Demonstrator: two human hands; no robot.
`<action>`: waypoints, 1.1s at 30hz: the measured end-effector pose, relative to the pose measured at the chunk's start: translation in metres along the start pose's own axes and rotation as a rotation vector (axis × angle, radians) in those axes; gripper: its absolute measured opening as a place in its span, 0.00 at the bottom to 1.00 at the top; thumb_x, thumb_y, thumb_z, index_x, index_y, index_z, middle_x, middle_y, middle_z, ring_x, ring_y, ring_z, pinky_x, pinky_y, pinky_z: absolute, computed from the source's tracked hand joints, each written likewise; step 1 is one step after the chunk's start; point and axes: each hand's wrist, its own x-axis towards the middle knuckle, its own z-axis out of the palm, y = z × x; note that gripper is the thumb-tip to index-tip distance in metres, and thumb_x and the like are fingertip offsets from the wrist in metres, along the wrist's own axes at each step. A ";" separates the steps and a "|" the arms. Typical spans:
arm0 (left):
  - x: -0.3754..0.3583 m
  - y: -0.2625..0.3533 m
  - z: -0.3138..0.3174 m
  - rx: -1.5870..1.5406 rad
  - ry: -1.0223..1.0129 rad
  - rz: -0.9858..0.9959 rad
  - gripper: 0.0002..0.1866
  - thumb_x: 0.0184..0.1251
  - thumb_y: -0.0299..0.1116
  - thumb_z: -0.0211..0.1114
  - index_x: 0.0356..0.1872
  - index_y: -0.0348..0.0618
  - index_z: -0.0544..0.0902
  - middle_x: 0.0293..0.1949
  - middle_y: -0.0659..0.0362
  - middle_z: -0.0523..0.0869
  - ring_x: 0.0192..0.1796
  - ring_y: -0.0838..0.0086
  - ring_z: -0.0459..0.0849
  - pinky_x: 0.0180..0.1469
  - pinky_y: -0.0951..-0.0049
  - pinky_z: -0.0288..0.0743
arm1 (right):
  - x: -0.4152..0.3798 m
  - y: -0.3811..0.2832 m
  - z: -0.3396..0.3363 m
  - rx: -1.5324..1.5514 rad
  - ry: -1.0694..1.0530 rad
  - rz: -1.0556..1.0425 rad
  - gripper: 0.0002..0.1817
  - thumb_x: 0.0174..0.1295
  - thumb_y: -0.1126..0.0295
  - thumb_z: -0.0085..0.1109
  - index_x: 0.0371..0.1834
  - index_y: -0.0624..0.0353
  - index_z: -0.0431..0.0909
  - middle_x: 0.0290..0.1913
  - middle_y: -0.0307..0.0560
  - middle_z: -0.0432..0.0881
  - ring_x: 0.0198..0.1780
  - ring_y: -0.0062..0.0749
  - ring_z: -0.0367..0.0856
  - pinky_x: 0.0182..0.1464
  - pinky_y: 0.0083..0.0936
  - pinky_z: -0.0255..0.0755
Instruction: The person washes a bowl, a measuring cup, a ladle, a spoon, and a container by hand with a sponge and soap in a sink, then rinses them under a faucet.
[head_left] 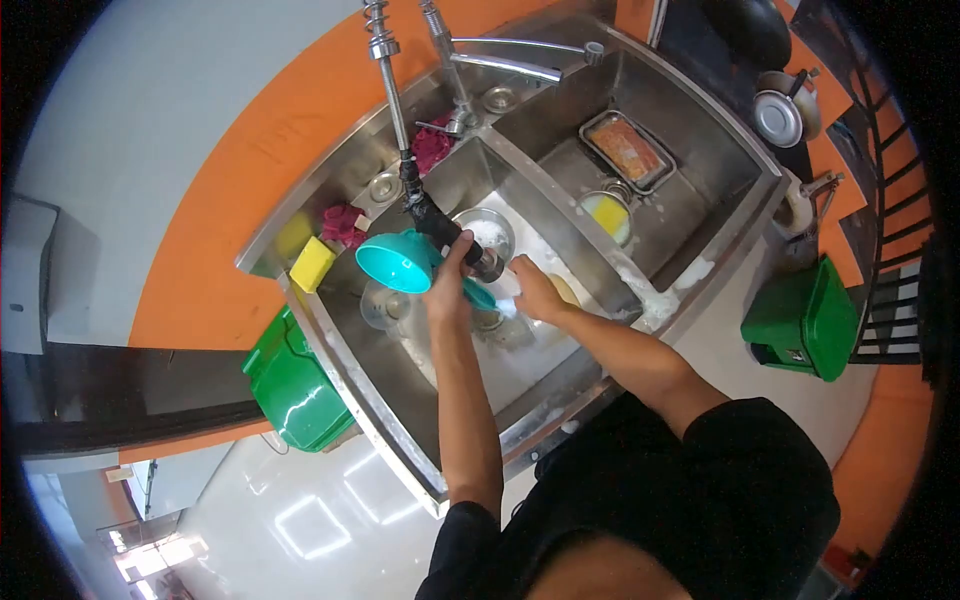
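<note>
My left hand [449, 276] is closed on a teal bowl [392, 262] over the left sink basin, its opening tilted toward me. Its thumb side lies against the black spray hose handle [437, 222], whose nozzle [487, 266] hangs just beyond my fingers. A second teal piece [479, 294] shows below that hand. Close to the nozzle, my right hand [538, 291] has its fingers curled together, with white foam or water [507, 308] beside them. I cannot tell what these fingers hold. Under the hands, a round metal bowl [486, 228] with suds sits in the basin.
The right basin [680, 225] holds a rectangular tray [628, 150] and a round dish with a yellow sponge [607, 212]. Another yellow sponge [313, 264] and dark red cloths [343, 226] lie on the sink ledge. Green bins [295, 385] stand at both sides. A faucet [505, 67] spans the back.
</note>
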 end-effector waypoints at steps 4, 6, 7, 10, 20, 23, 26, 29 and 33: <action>0.015 -0.017 -0.012 0.021 0.001 0.057 0.17 0.50 0.24 0.73 0.42 0.40 0.79 0.29 0.63 0.80 0.22 0.80 0.73 0.23 0.80 0.64 | -0.013 -0.013 -0.010 -0.035 -0.007 -0.160 0.26 0.41 0.81 0.57 0.49 0.69 0.68 0.55 0.61 0.67 0.61 0.56 0.64 0.59 0.38 0.66; 0.016 -0.017 -0.013 0.000 0.007 0.017 0.17 0.50 0.24 0.73 0.41 0.40 0.79 0.29 0.64 0.80 0.22 0.80 0.73 0.22 0.80 0.64 | -0.016 -0.022 -0.022 -0.103 -0.015 -0.214 0.23 0.41 0.81 0.57 0.46 0.69 0.69 0.55 0.61 0.67 0.61 0.55 0.64 0.59 0.38 0.66; 0.016 -0.016 -0.015 0.022 -0.016 0.034 0.16 0.50 0.23 0.72 0.41 0.40 0.79 0.28 0.64 0.80 0.23 0.80 0.74 0.23 0.80 0.64 | -0.017 -0.025 -0.024 -0.166 -0.027 -0.270 0.20 0.42 0.80 0.57 0.43 0.69 0.70 0.55 0.61 0.67 0.61 0.54 0.64 0.59 0.39 0.66; 0.012 -0.011 -0.014 0.070 -0.039 0.026 0.17 0.50 0.23 0.72 0.42 0.40 0.78 0.29 0.64 0.80 0.25 0.80 0.76 0.23 0.80 0.65 | -0.016 -0.021 -0.023 -0.300 0.002 -0.399 0.20 0.44 0.79 0.56 0.44 0.67 0.71 0.53 0.61 0.68 0.59 0.54 0.66 0.57 0.40 0.67; 0.010 -0.022 -0.013 0.094 -0.060 -0.036 0.20 0.49 0.23 0.73 0.45 0.42 0.75 0.37 0.60 0.81 0.31 0.76 0.78 0.29 0.77 0.71 | 0.012 -0.036 -0.027 -0.121 -0.210 -0.117 0.19 0.54 0.75 0.49 0.50 0.67 0.72 0.54 0.61 0.73 0.60 0.52 0.70 0.63 0.40 0.63; 0.015 -0.023 -0.021 0.105 -0.010 -0.047 0.20 0.49 0.24 0.73 0.43 0.42 0.75 0.34 0.60 0.81 0.26 0.76 0.76 0.25 0.77 0.70 | 0.008 -0.026 -0.032 -0.461 -0.109 -0.497 0.21 0.55 0.75 0.48 0.53 0.68 0.71 0.59 0.62 0.70 0.65 0.49 0.66 0.66 0.36 0.60; 0.012 -0.011 -0.020 0.124 0.044 -0.041 0.19 0.49 0.24 0.73 0.42 0.42 0.75 0.30 0.61 0.80 0.22 0.77 0.74 0.22 0.77 0.69 | 0.003 -0.023 -0.037 0.005 -0.148 -0.204 0.21 0.57 0.75 0.47 0.55 0.71 0.69 0.63 0.64 0.67 0.68 0.49 0.61 0.68 0.34 0.58; 0.001 0.002 -0.012 0.130 0.066 0.004 0.18 0.48 0.24 0.73 0.40 0.42 0.75 0.27 0.63 0.79 0.21 0.79 0.72 0.22 0.79 0.67 | 0.000 -0.015 -0.041 -0.239 -0.167 -0.492 0.25 0.57 0.76 0.50 0.60 0.69 0.65 0.64 0.63 0.65 0.69 0.47 0.59 0.70 0.32 0.56; 0.005 -0.006 -0.015 0.072 -0.018 -0.023 0.15 0.48 0.24 0.73 0.37 0.43 0.77 0.25 0.64 0.78 0.21 0.81 0.71 0.23 0.80 0.63 | -0.011 -0.027 -0.039 -0.025 -0.148 -0.193 0.34 0.51 0.79 0.55 0.65 0.65 0.58 0.63 0.62 0.66 0.66 0.50 0.64 0.67 0.35 0.60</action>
